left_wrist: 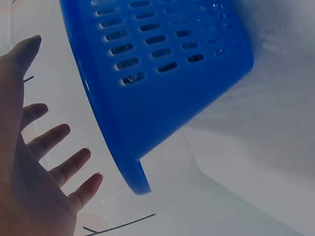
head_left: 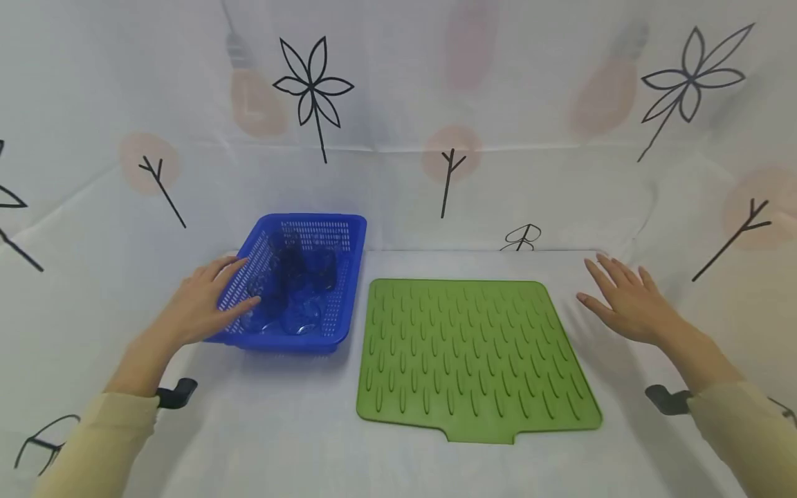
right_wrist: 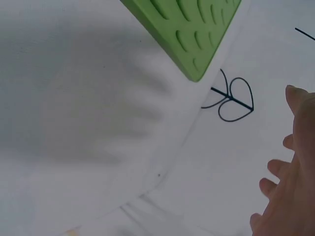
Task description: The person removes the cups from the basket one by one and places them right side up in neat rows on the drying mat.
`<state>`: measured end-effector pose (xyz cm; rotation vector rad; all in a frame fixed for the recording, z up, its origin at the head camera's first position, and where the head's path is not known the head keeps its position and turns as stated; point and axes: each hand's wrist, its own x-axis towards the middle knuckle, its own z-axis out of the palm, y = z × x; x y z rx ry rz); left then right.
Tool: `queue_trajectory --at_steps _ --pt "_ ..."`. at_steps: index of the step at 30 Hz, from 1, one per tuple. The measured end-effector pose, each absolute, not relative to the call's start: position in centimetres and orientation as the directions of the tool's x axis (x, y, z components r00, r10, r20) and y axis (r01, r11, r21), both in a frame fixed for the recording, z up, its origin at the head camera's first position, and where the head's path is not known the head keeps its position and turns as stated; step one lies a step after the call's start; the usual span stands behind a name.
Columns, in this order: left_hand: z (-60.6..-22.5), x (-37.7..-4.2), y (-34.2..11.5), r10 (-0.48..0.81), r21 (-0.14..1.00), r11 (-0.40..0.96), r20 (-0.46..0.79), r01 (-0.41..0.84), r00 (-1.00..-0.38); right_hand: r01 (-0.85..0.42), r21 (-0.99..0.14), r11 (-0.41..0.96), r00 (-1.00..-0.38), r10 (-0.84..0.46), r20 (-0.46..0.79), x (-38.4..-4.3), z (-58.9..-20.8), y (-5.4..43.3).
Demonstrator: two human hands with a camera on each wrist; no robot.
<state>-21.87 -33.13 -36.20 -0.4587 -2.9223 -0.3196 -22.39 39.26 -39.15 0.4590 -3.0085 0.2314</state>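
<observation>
A blue slotted plastic basket (head_left: 357, 277) stands on the left of the white surface, with several clear glass-like pieces (head_left: 301, 315) inside; their exact kind is hard to make out. My left hand (head_left: 202, 301) hovers at the basket's left side, fingers spread and holding nothing. In the left wrist view, a gap shows between the fingertips and the basket wall (left_wrist: 147, 108). A green ridged mat (head_left: 467, 353) with a tab at its front lies flat in the middle. To the right of the mat, my right hand (head_left: 631, 304) is held in the air, fingers extended and holding nothing.
White cloth printed with flowers, twigs and bulbs rises behind as a backdrop (head_left: 386, 104). Its fold line meets the white tabletop (head_left: 280, 429) just beyond the mat. Dark straps (head_left: 177, 393) show at both wrists.
</observation>
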Motion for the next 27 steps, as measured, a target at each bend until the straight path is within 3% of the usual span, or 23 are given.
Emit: queue_trajectory --at_steps 27 --pt "-37.4 -21.4 -29.9 0.332 0.384 0.853 0.12 0.352 -0.936 -0.349 -0.217 0.912 -0.937 -0.335 0.101 -21.5 -41.9 38.1"
